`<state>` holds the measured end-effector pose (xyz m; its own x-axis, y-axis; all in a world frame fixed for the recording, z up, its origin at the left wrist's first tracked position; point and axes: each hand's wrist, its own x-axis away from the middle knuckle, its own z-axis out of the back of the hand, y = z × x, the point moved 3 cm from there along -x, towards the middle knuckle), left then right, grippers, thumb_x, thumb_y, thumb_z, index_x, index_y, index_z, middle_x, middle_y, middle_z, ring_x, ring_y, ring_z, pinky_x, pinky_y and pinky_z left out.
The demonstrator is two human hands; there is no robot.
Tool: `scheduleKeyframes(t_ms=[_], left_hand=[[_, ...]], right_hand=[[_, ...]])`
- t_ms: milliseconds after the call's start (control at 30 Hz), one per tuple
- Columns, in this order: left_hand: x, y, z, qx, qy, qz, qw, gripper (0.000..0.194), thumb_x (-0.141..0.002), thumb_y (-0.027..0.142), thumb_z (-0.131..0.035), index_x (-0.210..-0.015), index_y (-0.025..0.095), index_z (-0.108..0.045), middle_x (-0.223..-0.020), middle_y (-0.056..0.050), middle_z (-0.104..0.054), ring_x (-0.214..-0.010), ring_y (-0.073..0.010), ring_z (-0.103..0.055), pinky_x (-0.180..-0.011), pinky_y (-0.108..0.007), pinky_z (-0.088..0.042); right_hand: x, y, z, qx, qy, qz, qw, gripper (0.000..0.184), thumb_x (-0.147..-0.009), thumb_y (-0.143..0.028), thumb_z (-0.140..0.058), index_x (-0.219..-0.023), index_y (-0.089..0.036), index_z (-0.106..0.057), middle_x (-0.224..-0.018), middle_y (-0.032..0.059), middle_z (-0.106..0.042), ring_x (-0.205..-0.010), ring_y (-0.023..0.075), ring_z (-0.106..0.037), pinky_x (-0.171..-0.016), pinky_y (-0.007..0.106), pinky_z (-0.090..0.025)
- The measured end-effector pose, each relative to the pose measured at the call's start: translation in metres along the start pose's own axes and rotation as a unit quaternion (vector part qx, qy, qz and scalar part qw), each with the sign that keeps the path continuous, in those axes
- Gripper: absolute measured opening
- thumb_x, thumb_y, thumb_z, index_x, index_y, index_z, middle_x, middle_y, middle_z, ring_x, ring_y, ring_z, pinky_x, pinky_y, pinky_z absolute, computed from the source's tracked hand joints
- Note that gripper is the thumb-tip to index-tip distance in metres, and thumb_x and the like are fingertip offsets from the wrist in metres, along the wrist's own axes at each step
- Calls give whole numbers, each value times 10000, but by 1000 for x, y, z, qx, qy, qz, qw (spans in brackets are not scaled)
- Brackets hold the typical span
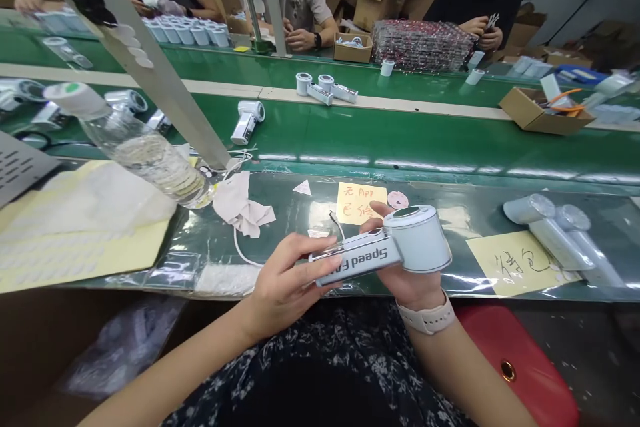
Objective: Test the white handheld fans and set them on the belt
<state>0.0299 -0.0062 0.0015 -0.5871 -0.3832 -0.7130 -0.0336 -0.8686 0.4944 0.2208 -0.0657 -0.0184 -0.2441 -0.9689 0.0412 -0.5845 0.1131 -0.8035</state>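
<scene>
Both my hands hold one pale grey handheld fan (395, 247) with "Speed" printed on its handle, over the near edge of the bench. My left hand (285, 283) wraps its fingers round the end of the handle. My right hand (405, 280), with a white watch on the wrist, cups the round head from below, thumb up behind it. Just beyond the fan lie a yellow note with writing (359, 201), a small round sticker (397, 199) and a white cable (240, 247).
A water bottle (135, 147) lies tilted at left beside a crumpled cloth (243, 207) and yellow sticker sheets (75, 253). Two wrapped fans (560, 233) rest at right on a second yellow note. More fans ride the green belt (400, 133). Three people work across it, among cardboard boxes.
</scene>
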Motion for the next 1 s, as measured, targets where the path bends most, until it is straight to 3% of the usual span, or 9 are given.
scheduleKeyframes(t_ms=[333,533,733,800,867,933,1000], left_hand=[[7,-1,-4,48,18,34,998,587,-788,239,-836,-1253,338,-493,-1234,-59,-727,-977,-206,-740,-773,-366,-544],[5,3,-3,74,29,42,996,639,-768,184,-845,-1278,338,-493,-1226,-49,-743,-978,-206,-733,-756,-344,-535],[6,4,-7,64,15,36,997,734,-806,204,-815,-1403,341,-409,-1222,-64,-731,-977,-207,-722,-824,-379,-554],[7,1,-9,82,3,79,993,638,-821,277,-808,-1364,307,-475,-1195,-73,-732,-970,-209,-714,-845,-385,-558],[8,-3,-11,122,-18,164,979,575,-795,408,-820,-1289,256,-568,-1166,-91,-736,-992,-219,-703,-852,-374,-568],[9,-5,-14,166,-42,244,954,638,-708,535,-845,-1218,215,-633,-1140,-108,-741,-991,-229,-702,-825,-348,-583],[10,-5,-15,206,-60,288,933,731,-609,612,-863,-1171,190,-664,-1082,-109,-754,-920,-224,-711,-771,-323,-590]], right_hand=[[0,5,4,-13,16,-15,1000,654,-767,-824,-535,-977,-266,-805,-791,74,-703,-776,272,-646,-735,446,-548],[2,7,3,-40,39,-33,998,466,-822,-634,-595,-952,-242,-811,-746,58,-683,-706,227,-611,-662,379,-528],[4,8,8,-20,30,-24,999,510,-862,-652,-528,-983,-234,-794,-748,67,-662,-721,242,-610,-673,403,-534],[4,7,9,-14,29,-10,999,479,-882,-667,-512,-960,-277,-779,-807,64,-682,-762,255,-625,-729,437,-548],[3,6,9,-18,38,13,999,368,-910,-630,-526,-994,-350,-749,-921,38,-712,-848,258,-645,-841,470,-548],[2,6,9,-23,54,17,998,274,-937,-570,-541,-1056,-403,-723,-1021,10,-727,-953,259,-655,-950,493,-521],[2,8,7,-23,60,-2,998,297,-950,-575,-526,-1093,-400,-718,-1063,13,-731,-1010,267,-653,-982,504,-510]])
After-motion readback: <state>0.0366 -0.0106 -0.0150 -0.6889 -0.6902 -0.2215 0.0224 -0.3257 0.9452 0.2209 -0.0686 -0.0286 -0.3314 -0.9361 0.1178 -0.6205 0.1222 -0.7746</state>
